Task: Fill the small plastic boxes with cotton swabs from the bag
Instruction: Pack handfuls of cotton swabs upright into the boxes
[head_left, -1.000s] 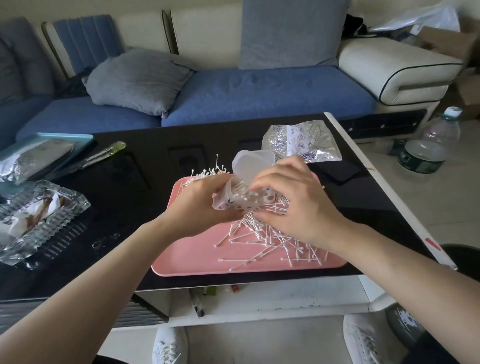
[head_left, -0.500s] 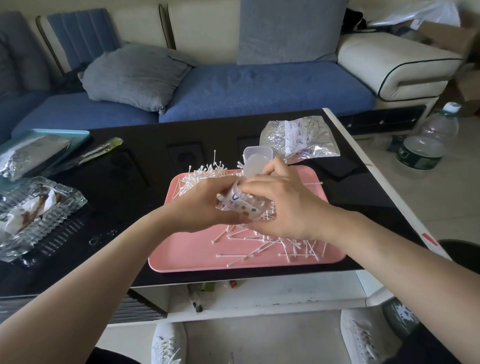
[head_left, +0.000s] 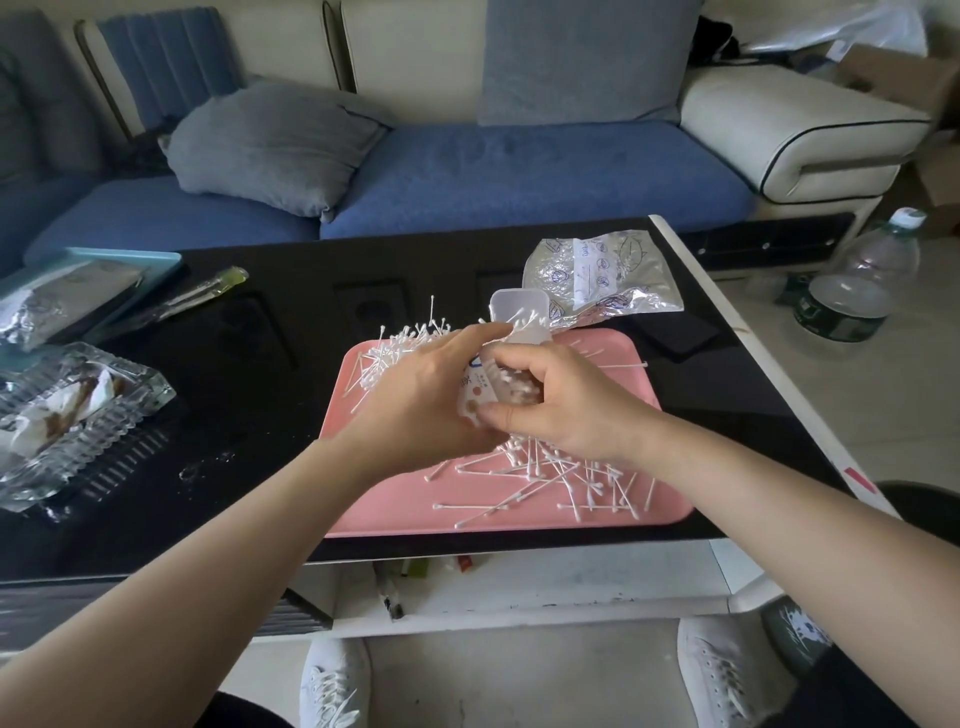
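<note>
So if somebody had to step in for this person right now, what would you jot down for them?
Left hand: gripping the small plastic box from the left, above the pink tray.
Right hand: closed on the box's other side, pressing swabs in.
The box's lid stands open.
Loose cotton swabs lie scattered over the tray; the bag lies on the table behind the tray.
Done: swabs tipped out, this box partly loaded.
Left: finish filling, close the lid, gather the rest.
</note>
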